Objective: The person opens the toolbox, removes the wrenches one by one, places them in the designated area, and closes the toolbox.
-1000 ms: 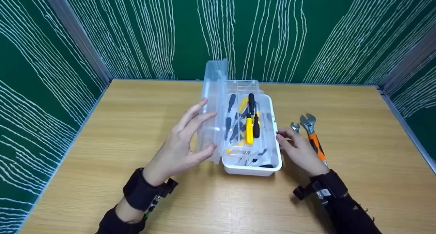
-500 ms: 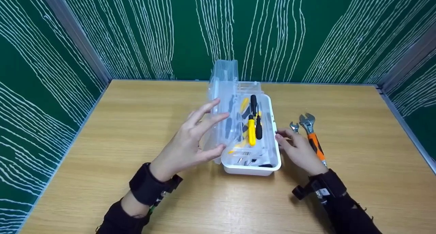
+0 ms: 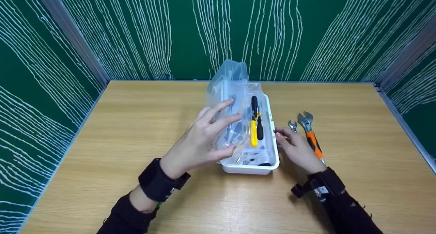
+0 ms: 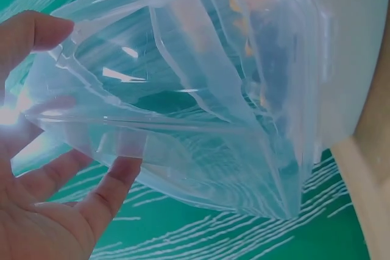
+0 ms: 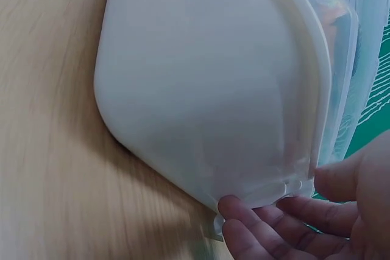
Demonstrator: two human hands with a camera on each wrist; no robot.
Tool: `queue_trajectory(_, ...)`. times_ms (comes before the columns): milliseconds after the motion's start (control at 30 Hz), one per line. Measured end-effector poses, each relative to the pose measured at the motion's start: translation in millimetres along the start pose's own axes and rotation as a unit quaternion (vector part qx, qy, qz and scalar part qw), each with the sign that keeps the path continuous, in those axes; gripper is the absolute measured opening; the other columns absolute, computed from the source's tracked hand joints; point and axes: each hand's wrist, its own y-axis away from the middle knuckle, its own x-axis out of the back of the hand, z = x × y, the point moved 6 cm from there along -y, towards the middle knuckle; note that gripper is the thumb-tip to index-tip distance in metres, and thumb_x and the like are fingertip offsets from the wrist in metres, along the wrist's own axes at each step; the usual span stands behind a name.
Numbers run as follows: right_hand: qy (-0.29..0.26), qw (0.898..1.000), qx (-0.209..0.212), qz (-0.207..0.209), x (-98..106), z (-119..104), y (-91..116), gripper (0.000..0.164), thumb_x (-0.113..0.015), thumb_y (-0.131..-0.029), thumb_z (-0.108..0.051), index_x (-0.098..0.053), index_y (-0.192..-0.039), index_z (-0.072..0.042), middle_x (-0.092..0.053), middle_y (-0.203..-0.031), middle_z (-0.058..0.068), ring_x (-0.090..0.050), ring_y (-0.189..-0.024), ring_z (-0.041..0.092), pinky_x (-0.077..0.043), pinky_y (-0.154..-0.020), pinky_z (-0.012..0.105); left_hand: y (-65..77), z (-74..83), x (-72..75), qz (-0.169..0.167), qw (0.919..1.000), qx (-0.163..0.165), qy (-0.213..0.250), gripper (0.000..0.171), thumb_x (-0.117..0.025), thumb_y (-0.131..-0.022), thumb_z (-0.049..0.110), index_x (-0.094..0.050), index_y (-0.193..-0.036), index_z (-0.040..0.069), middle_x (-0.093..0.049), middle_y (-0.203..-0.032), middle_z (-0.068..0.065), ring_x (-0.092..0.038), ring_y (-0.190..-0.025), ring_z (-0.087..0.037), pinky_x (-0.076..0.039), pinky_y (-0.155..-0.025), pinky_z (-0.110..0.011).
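Note:
A white toolbox [image 3: 250, 170] stands on the table, its clear hinged lid [image 3: 235, 74] raised on the left and leaning over the box. My left hand [image 3: 204, 138] holds the lid, thumb and fingers spread across it; in the left wrist view the fingertips [image 4: 125, 168] show against the clear plastic. At the box's right side, my right hand [image 3: 299, 150] grips the rim by the clasp, thumb [image 5: 335, 181] at the edge and fingers below. A yellow-handled screwdriver [image 3: 254, 133] and black-handled screwdrivers [image 3: 260, 128] lie inside; other tools are partly hidden behind the lid.
An adjustable wrench [image 3: 313, 142] with an orange and black handle lies right of the box, beside a small wrench [image 3: 292, 125] partly covered by my right hand. Green walls [image 3: 184, 33] with white lines border the wooden table [image 3: 146, 108].
The lid has swung rightward, further over the box, carried by my left hand. It covers more of the tools inside. My right hand has stayed at the box's side.

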Motion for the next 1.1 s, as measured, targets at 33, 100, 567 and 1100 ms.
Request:
queue_trajectory(33, 0.002, 1.0, 0.005, 0.002, 0, -1, 0, 0.049, -0.044, -0.117, -0.032, -0.052, -0.155, -0.001, -0.059, -0.149, 0.025, -0.064, -0.134, 0.038, -0.056, -0.112, 0.053, -1.0, 1.0, -0.8, -0.001, 1.0, -0.005, -0.002, 0.062, -0.088, -0.088, 0.028, -0.066, -0.145, 0.017, -0.045, -0.168, -0.012, -0.05, -0.144, -0.035, -0.051, -0.118, -0.05)
queue_trajectory(100, 0.006, 1.0, 0.011, 0.005, 1, -1, 0, 0.048, -0.044, -0.117, -0.03, -0.053, -0.154, -0.001, -0.06, -0.148, 0.025, -0.061, -0.136, 0.038, -0.053, -0.114, 0.055, -2.6, 2.7, -2.9, -0.004, 0.9999, -0.012, -0.005, 0.063, -0.089, -0.088, 0.028, -0.065, -0.145, 0.016, -0.046, -0.167, -0.013, -0.05, -0.144, -0.035, -0.051, -0.118, -0.051)
queue_trajectory(567, 0.014, 1.0, 0.016, -0.004, -2, 1, -2, 0.045, -0.053, -0.112, -0.016, -0.052, -0.154, 0.0, -0.062, -0.146, 0.025, -0.057, -0.139, 0.04, -0.048, -0.117, 0.06, -15.6, 18.1, -23.3, -0.022, 0.9994, -0.025, -0.005, 0.055, -0.085, -0.089, 0.024, -0.068, -0.141, 0.016, -0.049, -0.165, -0.015, -0.054, -0.139, -0.034, -0.053, -0.116, -0.05)
queue_trajectory(1100, 0.011, 0.999, 0.034, 0.004, 1, 1, -1, 0.044, -0.052, -0.113, -0.019, -0.054, -0.152, 0.001, -0.064, -0.143, 0.024, -0.061, -0.135, 0.039, -0.051, -0.114, 0.058, -27.9, 32.0, -53.8, -0.065, 0.9951, -0.052, -0.053, 0.051, -0.083, -0.092, 0.029, -0.069, -0.14, 0.017, -0.055, -0.16, -0.016, -0.056, -0.139, -0.035, -0.05, -0.119, -0.048)
